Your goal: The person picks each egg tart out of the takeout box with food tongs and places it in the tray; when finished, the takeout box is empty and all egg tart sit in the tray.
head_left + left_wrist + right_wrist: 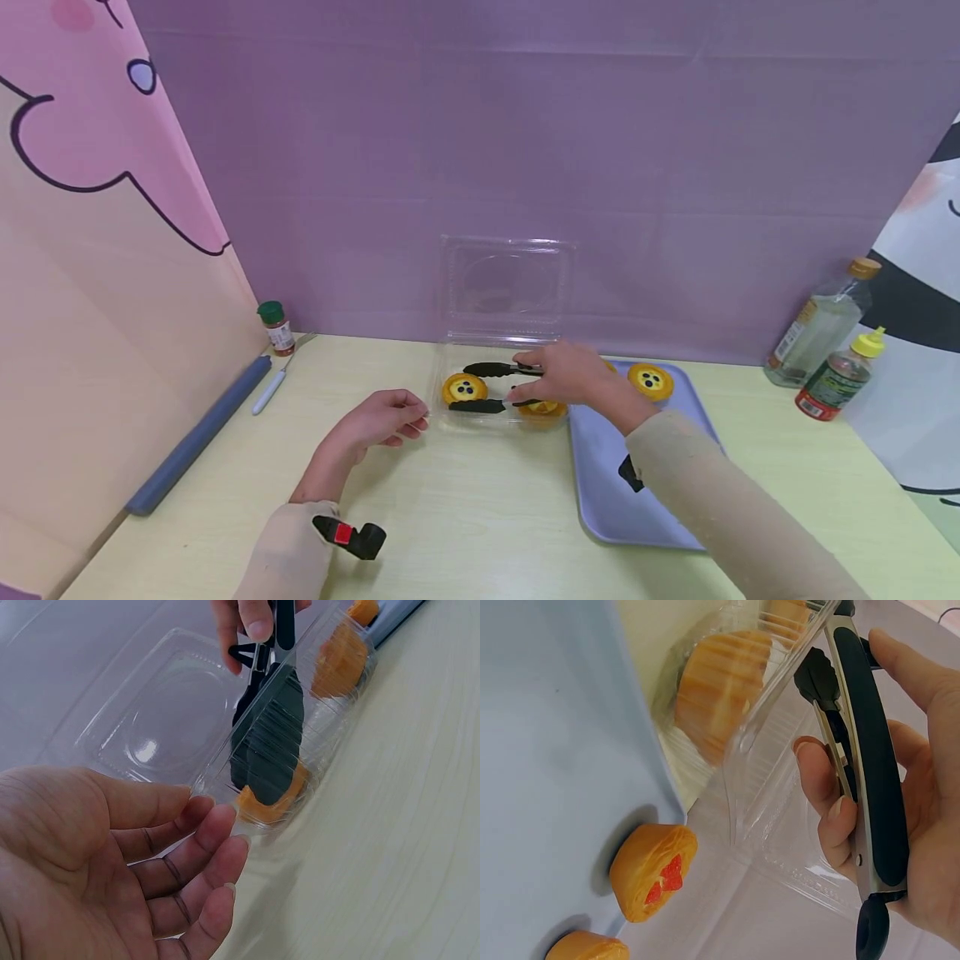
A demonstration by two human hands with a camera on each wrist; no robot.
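Observation:
My right hand holds a pair of black-and-steel tongs. The tong heads are spread on either side of a round tart topped with dark berries. This tart sits at the left end of a clear plastic clamshell container, whose lid stands raised at the back. A second tart lies at the container's right end, partly under the right hand. With thumb and index finger, my left hand pinches the container's left rim; its other fingers are loosely bent.
Right of the container lies a lavender tray bearing a berry tart and a tart with red pieces. Two bottles, one clear and one yellow-capped, stand far right. A green-capped jar, a fork and a blue roll are left.

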